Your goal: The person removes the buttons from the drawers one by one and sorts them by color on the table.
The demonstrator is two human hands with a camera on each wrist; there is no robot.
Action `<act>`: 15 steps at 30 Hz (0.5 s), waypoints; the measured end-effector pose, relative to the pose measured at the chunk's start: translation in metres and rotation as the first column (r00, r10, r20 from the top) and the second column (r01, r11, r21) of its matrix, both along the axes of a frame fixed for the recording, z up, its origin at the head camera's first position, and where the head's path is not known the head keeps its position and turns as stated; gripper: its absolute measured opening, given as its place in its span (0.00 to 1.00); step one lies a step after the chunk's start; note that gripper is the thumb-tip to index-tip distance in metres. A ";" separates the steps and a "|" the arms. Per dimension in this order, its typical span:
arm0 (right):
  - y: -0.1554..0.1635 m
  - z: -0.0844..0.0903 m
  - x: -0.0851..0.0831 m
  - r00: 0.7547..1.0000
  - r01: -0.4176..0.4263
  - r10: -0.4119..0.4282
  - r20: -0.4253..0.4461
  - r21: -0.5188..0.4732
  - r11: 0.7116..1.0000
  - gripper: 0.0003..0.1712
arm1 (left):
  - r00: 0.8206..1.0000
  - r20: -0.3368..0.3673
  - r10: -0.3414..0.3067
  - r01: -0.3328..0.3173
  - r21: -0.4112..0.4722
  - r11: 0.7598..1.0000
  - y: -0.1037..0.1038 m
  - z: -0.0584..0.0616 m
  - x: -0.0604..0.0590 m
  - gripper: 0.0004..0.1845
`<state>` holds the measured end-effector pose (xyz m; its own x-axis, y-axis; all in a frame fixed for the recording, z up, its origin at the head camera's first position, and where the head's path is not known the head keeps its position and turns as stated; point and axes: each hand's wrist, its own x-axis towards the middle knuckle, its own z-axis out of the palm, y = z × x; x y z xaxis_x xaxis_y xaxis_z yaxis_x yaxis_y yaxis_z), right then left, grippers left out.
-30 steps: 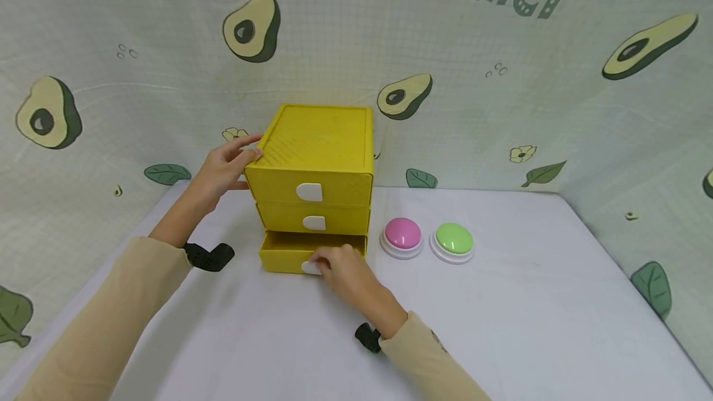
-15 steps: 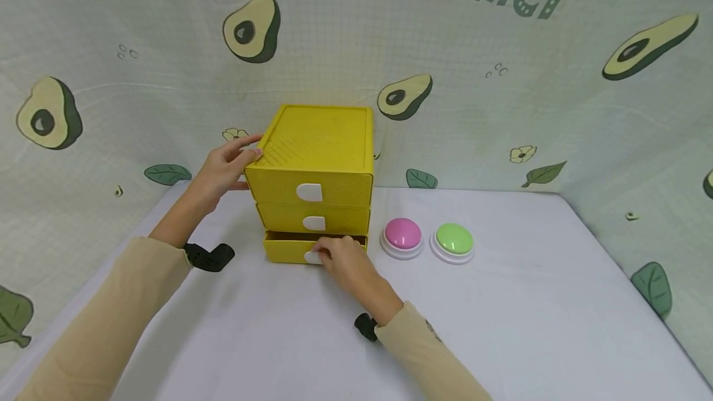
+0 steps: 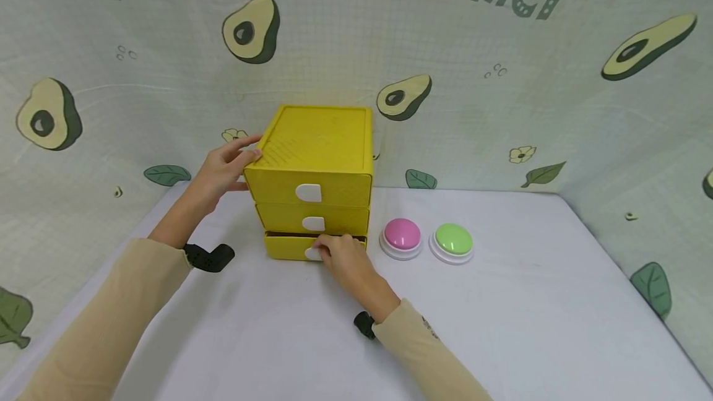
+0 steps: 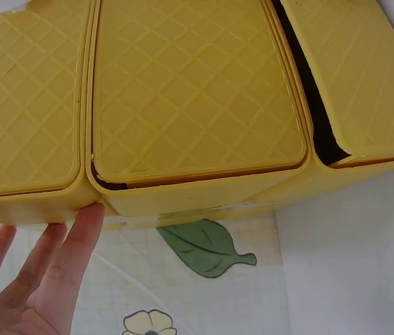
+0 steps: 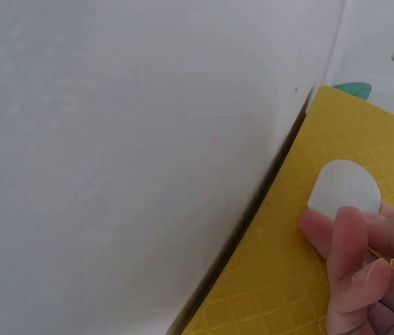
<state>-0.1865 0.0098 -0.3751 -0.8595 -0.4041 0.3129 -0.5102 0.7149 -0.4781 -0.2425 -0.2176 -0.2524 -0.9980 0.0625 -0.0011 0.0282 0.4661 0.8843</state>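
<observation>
Reaching in from the near edge, two beige sleeves (image 3: pixel 111 320) cross the white tabletop (image 3: pixel 529 320), each with a black fitting (image 3: pixel 364 325) at its cuff. Right hand (image 3: pixel 350 265): thumb and finger pinch the lower white tab (image 5: pixel 344 185), remaining fingers bent beside it. Likely reason: the tab is the one small grip on a flat front, and coming from the right leaves most of that front unobstructed.

Bottom drawer (image 3: pixel 286 249): slightly proud of the yellow drawer unit (image 3: pixel 323 138), a dark gap along its top edge in the head and left wrist views. Contents cannot be told. Just right of the unit, pink button (image 3: pixel 402 232) and green button (image 3: pixel 453 238) sit side by side on white bases, out of line with the drawer fronts; neither is touched.

Above, the middle drawer (image 3: pixel 278 218) and top drawer (image 3: pixel 273 187) look about flush. Left hand (image 3: pixel 217 169): fingers spread against the unit's left side, thumb at the top edge. Judged to be a brace, since a light box could slide when the tab is worked.

Farthest: patterned cloth (image 3: pixel 334 30) behind everything, presumably a plain-enough backdrop.
</observation>
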 end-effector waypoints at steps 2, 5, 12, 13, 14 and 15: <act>0.000 0.000 -0.001 1.000 0.005 -0.005 -0.005 0.002 1.000 0.08 | 1.000 0.001 -0.002 0.002 0.002 1.000 0.000 0.000 0.000 0.32; -0.001 0.000 -0.002 1.000 0.009 -0.009 -0.013 0.001 1.000 0.08 | 1.000 0.003 0.000 0.000 0.001 1.000 0.000 -0.001 0.000 0.32; -0.001 -0.002 -0.005 0.998 0.033 -0.032 -0.059 0.022 0.999 0.07 | 1.000 0.009 -0.017 0.017 -0.001 1.000 -0.001 0.000 -0.001 0.32; -0.001 -0.002 -0.006 0.997 0.034 -0.032 -0.067 0.027 0.999 0.07 | 1.000 0.008 -0.019 0.019 -0.001 1.000 -0.001 0.000 -0.001 0.32; -0.001 -0.002 -0.006 0.997 0.033 -0.031 -0.068 0.029 0.999 0.07 | 1.000 0.008 -0.020 0.020 -0.001 1.000 -0.001 0.000 -0.001 0.32; -0.001 -0.002 -0.006 0.997 0.033 -0.031 -0.072 0.033 0.999 0.07 | 1.000 0.008 -0.021 0.021 0.000 1.000 -0.001 0.000 -0.001 0.33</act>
<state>-0.1923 0.0083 -0.3771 -0.8480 -0.3884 0.3606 -0.5190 0.7464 -0.4166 -0.2436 -0.2184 -0.2524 -0.9965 0.0832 -0.0092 0.0307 0.4653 0.8846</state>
